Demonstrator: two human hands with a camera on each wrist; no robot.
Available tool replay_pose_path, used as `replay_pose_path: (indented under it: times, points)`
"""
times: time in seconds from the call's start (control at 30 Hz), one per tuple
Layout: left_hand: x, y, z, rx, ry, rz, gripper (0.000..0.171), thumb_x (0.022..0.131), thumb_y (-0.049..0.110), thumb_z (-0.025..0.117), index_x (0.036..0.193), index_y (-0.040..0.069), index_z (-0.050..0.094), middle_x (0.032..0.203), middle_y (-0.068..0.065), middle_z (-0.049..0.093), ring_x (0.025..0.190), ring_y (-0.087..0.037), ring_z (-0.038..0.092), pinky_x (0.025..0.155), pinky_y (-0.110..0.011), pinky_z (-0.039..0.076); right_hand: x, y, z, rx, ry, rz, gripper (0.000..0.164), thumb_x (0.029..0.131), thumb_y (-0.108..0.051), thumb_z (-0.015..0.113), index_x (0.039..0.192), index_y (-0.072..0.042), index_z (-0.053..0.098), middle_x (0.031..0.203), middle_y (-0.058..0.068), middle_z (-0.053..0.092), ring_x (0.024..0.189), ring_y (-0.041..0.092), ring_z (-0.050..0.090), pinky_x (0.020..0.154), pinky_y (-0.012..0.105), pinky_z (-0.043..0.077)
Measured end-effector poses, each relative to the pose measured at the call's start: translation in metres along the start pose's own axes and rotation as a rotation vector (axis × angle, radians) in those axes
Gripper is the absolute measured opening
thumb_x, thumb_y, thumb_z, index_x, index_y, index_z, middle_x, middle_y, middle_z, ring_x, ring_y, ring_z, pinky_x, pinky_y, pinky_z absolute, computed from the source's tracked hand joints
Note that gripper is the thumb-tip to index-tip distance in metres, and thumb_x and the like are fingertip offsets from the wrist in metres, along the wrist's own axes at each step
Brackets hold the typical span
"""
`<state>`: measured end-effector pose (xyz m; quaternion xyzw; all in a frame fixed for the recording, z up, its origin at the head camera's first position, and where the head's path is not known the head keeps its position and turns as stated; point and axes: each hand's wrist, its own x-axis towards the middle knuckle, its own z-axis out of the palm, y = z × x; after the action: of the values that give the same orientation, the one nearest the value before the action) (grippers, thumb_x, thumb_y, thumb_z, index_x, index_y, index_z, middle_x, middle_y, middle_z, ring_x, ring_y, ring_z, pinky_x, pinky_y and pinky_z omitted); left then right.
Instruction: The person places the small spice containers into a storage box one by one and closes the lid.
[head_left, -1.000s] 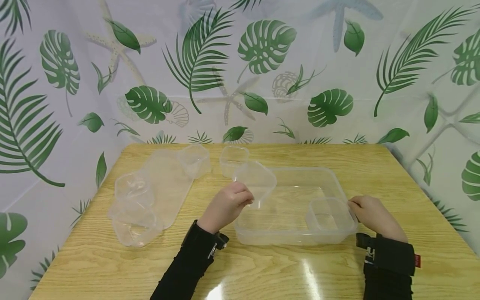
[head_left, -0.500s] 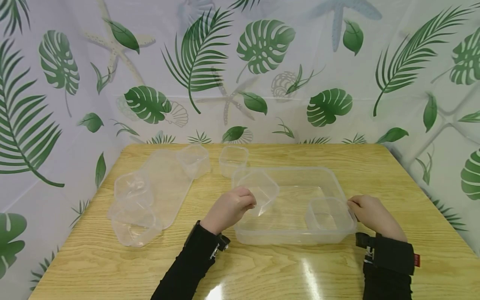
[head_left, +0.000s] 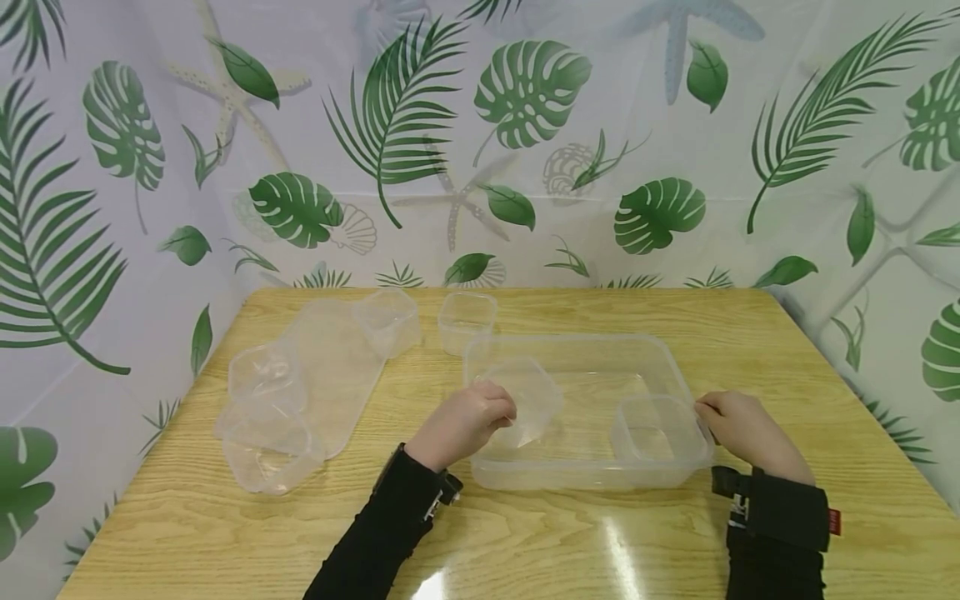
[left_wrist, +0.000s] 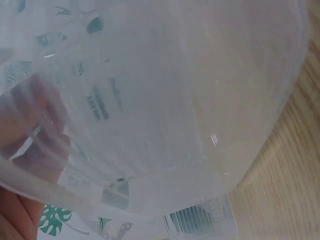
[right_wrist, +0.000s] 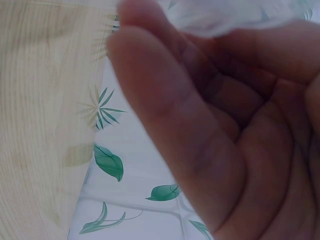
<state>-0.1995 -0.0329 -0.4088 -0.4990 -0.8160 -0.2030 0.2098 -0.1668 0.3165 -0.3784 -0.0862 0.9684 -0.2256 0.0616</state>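
Observation:
In the head view, a large clear plastic container [head_left: 577, 477] lies on the table. My left hand [head_left: 467, 422] pinches the edge of a small clear plastic container [head_left: 536, 398], tilted over the left part of the large one. Its translucent wall [left_wrist: 145, 100] fills most of the left wrist view, and fingers show through it. At the right end of the large container, my right hand [head_left: 752, 429] pinches the rim; the right wrist view has the thumb [right_wrist: 165, 110] close up. A second small container [head_left: 652, 425] stands inside the large one, at its right side.
A flat translucent lid [head_left: 337, 375] lies at the left. Small clear containers, one at its far corner [head_left: 388, 323] and others by its near left edge [head_left: 267, 454], sit on or against it. Another small container [head_left: 467, 321] stands behind the large one. A leaf-print cloth [head_left: 570, 167] hangs behind.
My left hand has moved slightly down and right, lowering the small container into the left part of the large one. The right hand stays at the rim.

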Motion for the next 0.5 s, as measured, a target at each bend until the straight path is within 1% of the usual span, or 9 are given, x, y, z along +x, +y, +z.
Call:
replay_pose_path:
  times: [0.17, 0.33, 0.5]
  points:
    - [0.0, 0.0013, 0.0024, -0.04, -0.024, 0.001, 0.005, 0.078, 0.003, 0.066, 0.08, 0.007, 0.065, 0.084, 0.0, 0.061, 0.081, -0.011, 0.057, 0.072, -0.013, 0.042, -0.0001, -0.0002, -0.0001, 0.0, -0.001, 0.004, 0.029, 0.094, -0.007, 0.037, 0.1, 0.013, 0.057, 0.067, 0.003, 0.052, 0.053, 0.015, 0.041, 0.049, 0.03, 0.034]
    - [0.0006, 0.0025, 0.0024, -0.031, -0.064, -0.012, 0.005, 0.078, 0.003, 0.066, 0.079, 0.008, 0.064, 0.084, 0.0, 0.061, 0.08, -0.01, 0.057, 0.071, -0.013, 0.042, -0.0001, 0.0001, -0.0001, 0.001, -0.003, 0.007, 0.029, 0.093, -0.007, 0.038, 0.101, 0.014, 0.056, 0.07, 0.004, 0.054, 0.055, 0.015, 0.043, 0.049, 0.03, 0.035]
    - [0.0011, 0.0043, 0.0004, -0.018, -0.115, -0.025, 0.006, 0.077, 0.004, 0.067, 0.079, 0.01, 0.064, 0.083, 0.001, 0.06, 0.079, -0.01, 0.056, 0.07, -0.014, 0.042, -0.0001, 0.0005, -0.0006, 0.003, -0.005, 0.009, 0.029, 0.094, -0.008, 0.037, 0.101, 0.013, 0.056, 0.07, 0.004, 0.054, 0.055, 0.015, 0.042, 0.05, 0.03, 0.034]
